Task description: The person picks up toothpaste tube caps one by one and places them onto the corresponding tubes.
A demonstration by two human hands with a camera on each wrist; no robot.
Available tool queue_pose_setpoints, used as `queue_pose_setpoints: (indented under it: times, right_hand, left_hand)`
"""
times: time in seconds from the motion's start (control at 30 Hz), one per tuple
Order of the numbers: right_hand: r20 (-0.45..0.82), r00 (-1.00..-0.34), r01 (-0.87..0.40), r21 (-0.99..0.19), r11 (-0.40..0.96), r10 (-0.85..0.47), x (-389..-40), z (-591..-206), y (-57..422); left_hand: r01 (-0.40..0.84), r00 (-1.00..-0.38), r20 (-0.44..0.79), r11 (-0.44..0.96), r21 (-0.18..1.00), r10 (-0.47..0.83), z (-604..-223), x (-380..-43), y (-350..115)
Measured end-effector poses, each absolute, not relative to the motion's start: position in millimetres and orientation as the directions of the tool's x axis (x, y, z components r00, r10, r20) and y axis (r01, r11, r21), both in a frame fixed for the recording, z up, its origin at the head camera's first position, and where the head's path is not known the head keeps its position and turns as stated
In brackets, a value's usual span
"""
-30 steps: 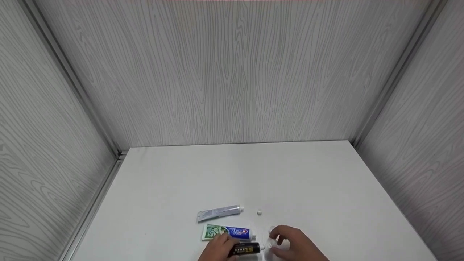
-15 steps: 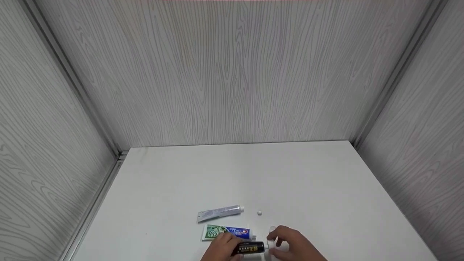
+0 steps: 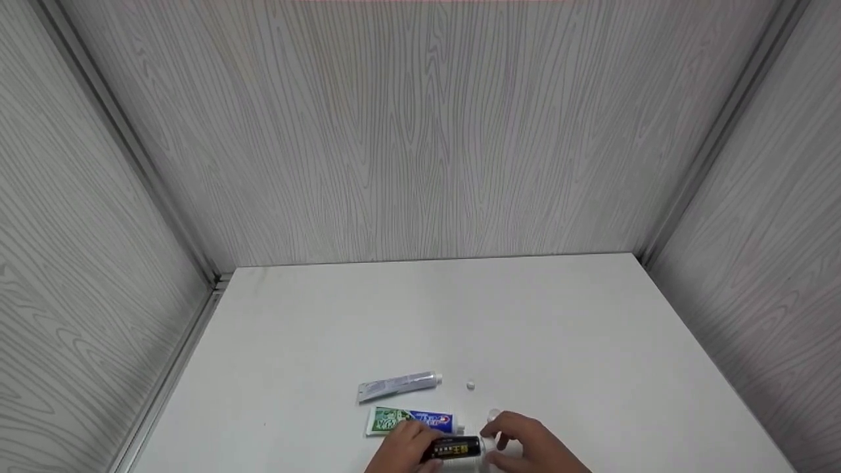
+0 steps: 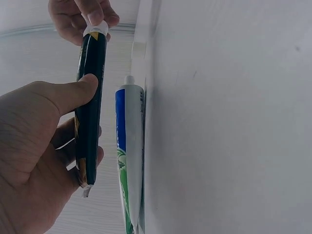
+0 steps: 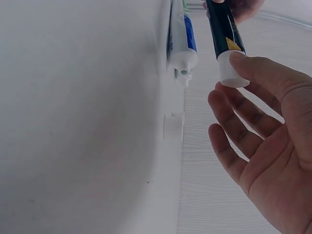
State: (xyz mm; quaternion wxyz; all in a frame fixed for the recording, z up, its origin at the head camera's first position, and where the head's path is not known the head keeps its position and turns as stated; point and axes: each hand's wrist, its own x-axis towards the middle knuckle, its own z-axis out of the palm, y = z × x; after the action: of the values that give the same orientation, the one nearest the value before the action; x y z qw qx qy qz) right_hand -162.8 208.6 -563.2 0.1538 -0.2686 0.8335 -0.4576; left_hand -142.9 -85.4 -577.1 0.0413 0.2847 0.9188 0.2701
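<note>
My left hand (image 3: 405,449) grips a black toothpaste tube (image 4: 90,117) with gold lettering, thumb on one side and fingers on the other. At the tube's nozzle end sits a white cap (image 5: 232,69), which my right hand (image 3: 532,447) pinches between thumb and forefinger. The cap covers the nozzle and meets the tube's black shoulder in the right wrist view. The other right fingers (image 5: 229,151) spread loosely below it. Just beyond the black tube lies a blue and green toothpaste tube (image 3: 430,422), its nozzle bare.
Farther back lies a silver-grey tube (image 3: 397,386), with a small white cap (image 3: 470,385) to its right. Another white cap (image 5: 173,127) stands on the table close by my right hand. Grey wood-grain panels (image 3: 420,131) enclose the white table (image 3: 420,315).
My left hand has brought the black tube slightly to the right. Its bare nozzle has gone into the white cap in my right fingers, and the gap between them has closed.
</note>
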Motion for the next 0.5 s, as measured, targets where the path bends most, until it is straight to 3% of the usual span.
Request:
queue_pose_setpoints:
  times: [0.13, 0.27, 0.5]
  right_hand:
    - [0.072, -0.784, -0.385, -0.835, 0.392, -0.616, -162.6, -566.5, 210.5]
    - [0.158, -0.753, -0.469, -0.81, 0.351, -0.639, -161.9, -569.5, 213.1]
    - [0.108, -0.759, -0.443, -0.808, 0.388, -0.642, -161.6, -567.2, 214.6]
  left_hand:
    - [0.534, -0.818, 0.122, 0.663, 0.525, 0.562, -587.8, -147.2, -87.8]
    - [0.613, -0.777, 0.238, 0.617, 0.494, 0.583, -628.8, -160.7, -90.7]
    - [0.68, -0.733, 0.36, 0.617, 0.397, 0.577, -675.2, -175.3, -89.1]
